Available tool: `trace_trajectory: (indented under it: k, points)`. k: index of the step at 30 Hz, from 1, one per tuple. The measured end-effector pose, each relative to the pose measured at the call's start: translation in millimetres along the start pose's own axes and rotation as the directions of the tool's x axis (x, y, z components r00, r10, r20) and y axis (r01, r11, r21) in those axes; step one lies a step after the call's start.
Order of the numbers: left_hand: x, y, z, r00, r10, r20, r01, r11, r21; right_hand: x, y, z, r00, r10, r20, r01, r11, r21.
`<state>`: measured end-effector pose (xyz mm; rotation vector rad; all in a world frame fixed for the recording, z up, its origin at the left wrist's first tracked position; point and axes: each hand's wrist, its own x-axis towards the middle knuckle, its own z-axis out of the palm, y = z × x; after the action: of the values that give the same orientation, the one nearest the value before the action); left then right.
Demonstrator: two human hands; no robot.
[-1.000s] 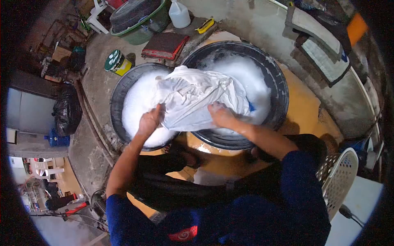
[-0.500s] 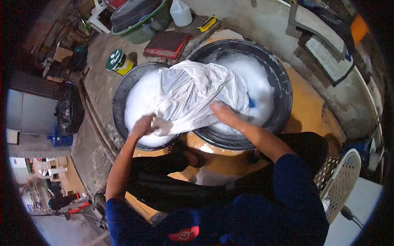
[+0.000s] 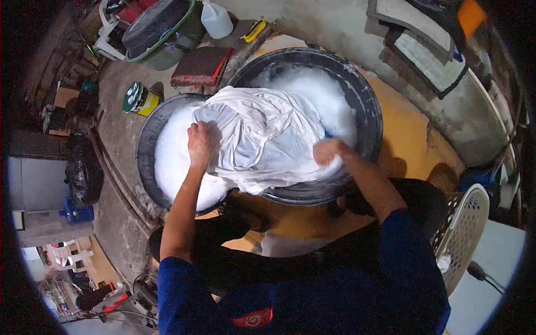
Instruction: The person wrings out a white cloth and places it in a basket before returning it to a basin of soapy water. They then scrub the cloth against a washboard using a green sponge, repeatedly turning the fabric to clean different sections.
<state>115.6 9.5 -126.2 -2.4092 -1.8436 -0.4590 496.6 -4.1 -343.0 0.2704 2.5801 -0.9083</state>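
Observation:
A wet, crumpled white cloth [image 3: 268, 139] lies spread across the rims of two dark tubs, bunched in folds at its middle. My left hand [image 3: 200, 142] is at the cloth's left edge, above the foam, with its fingers curled on the fabric. On the opposite side, my right hand [image 3: 329, 152] is closed round the right edge of the cloth and slightly blurred. White foam fills the smaller left tub [image 3: 146, 145]. More foam lies in the larger right tub [image 3: 368, 111], where a bit of something blue shows beside the cloth.
Behind the tubs are a yellow-labelled bucket [image 3: 149, 104], a folded dark red mat [image 3: 201, 66], a white jug [image 3: 216, 21], a yellow brush-like object [image 3: 254, 30] and a green basin [image 3: 162, 58]. A perforated pale basket [image 3: 466, 229] stands at my right.
My left hand has moved up along the cloth's left side, and my right hand has moved right to its edge. The cloth is spread wider; the view has shifted slightly.

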Motion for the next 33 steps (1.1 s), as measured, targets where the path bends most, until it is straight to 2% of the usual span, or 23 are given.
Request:
trace_trajectory:
  k: [1,2,3,5,6,7,8,9,11,12,14,15,17,18,20,22,24,25,26,28,29,32,33]
  points:
    - [-0.3,-0.9,-0.8,1.000,-0.014,-0.014,0.013,0.996,-0.087,6.8,27.5,17.4,0.936,0.207,-0.285,-0.256,0.955,-0.149]
    - [1.1,-2.3,-1.9,0.999,-0.027,-0.028,0.022,0.985,-0.171,-17.7,-2.8,-30.4,0.906,0.332,-0.264,-0.424,0.733,-0.533]
    - [2.7,-3.2,-2.5,0.990,-0.131,-0.054,0.121,0.980,-0.159,-8.6,0.0,-36.1,0.403,0.597,-0.693,-0.764,0.637,0.104]
    - [5.6,-6.7,-0.3,0.937,-0.332,-0.112,0.316,0.938,-0.142,-5.8,2.9,-38.4,0.152,0.755,-0.638,-0.493,0.617,0.613]
    - [5.8,-16.0,5.1,0.933,-0.360,0.009,0.354,0.913,-0.200,-6.7,-9.6,-48.5,0.060,0.833,-0.550,-0.276,0.544,0.793]
    - [8.5,-27.3,10.2,0.918,-0.377,0.126,0.397,0.882,-0.253,-4.4,-10.7,-49.8,0.195,0.867,-0.459,-0.322,0.498,0.805]
    - [11.5,-38.7,15.2,0.892,-0.382,0.242,0.442,0.846,-0.296,-0.9,-10.9,-52.0,0.157,0.843,-0.514,-0.311,0.536,0.785]
    - [12.0,-33.2,11.6,0.947,-0.293,0.135,0.320,0.905,-0.279,5.6,-8.4,-47.6,0.120,0.818,-0.562,-0.301,0.570,0.765]
    - [12.8,-31.2,10.7,0.979,-0.181,0.095,0.187,0.981,-0.055,21.7,14.3,-19.5,0.007,0.751,-0.661,-0.249,0.641,0.726]
    - [11.5,-31.1,10.8,0.989,-0.121,0.087,0.116,0.992,0.058,27.0,34.4,0.7,-0.091,0.674,-0.733,-0.352,0.667,0.657]
    - [4.8,-65.7,45.4,0.988,0.146,-0.060,-0.144,0.989,0.027,14.2,93.0,42.2,-0.069,0.847,-0.527,-0.236,0.499,0.834]
    - [1.6,-82.1,57.4,0.953,0.271,-0.136,-0.269,0.963,0.027,-7.9,66.9,28.1,-0.068,0.879,-0.471,-0.284,0.435,0.854]
    - [-0.7,-75.3,11.8,0.992,0.129,-0.002,-0.129,0.992,-0.010,-43.0,19.5,0.1,-0.070,0.938,-0.340,-0.404,0.285,0.869]
    - [-4.1,-72.9,-5.9,0.996,0.064,0.070,-0.062,0.998,-0.024,-40.9,25.5,4.5,-0.029,0.932,-0.361,-0.446,0.312,0.839]
    - [-19.4,-133.9,3.6,0.987,0.069,0.143,-0.123,0.899,0.420,-32.0,49.0,10.5,0.059,0.914,-0.401,-0.518,0.371,0.771]
    - [-26.9,-133.1,-35.3,0.957,0.014,0.291,-0.166,0.848,0.504,-34.5,37.6,-21.8,0.088,0.889,-0.450,-0.511,0.428,0.746]
    - [-41.0,-149.6,-39.8,0.993,0.044,0.110,-0.088,0.896,0.435,-28.5,29.6,-66.6,0.017,0.739,-0.673,-0.207,0.662,0.721]
    - [-37.1,-142.9,-45.7,0.958,-0.200,0.206,0.109,0.918,0.382,-12.9,35.2,-79.2,0.046,0.697,-0.716,-0.110,0.716,0.690]
    - [-39.1,-143.9,-43.2,0.958,-0.206,0.197,0.111,0.907,0.407,0.5,39.2,-86.9,0.070,0.651,-0.756,-0.011,0.758,0.652]
    - [-41.4,-143.1,-42.6,0.962,-0.213,0.170,0.114,0.882,0.457,10.1,44.5,-100.9,0.257,0.662,-0.704,-0.224,0.749,0.623]
    - [-41.4,-145.4,-46.8,0.934,-0.277,0.226,0.175,0.905,0.387,12.0,48.5,-107.2,0.340,0.670,-0.660,-0.322,0.743,0.587]
    - [-55.1,-166.2,-51.4,0.940,-0.127,0.317,-0.038,0.883,0.467,9.4,93.0,-117.3,-0.061,0.715,-0.697,-0.366,0.633,0.682]
    - [-67.6,-195.1,-39.9,0.932,-0.184,0.313,0.000,0.862,0.506,0.2,91.1,-124.0,-0.167,0.701,-0.694,-0.388,0.600,0.699]
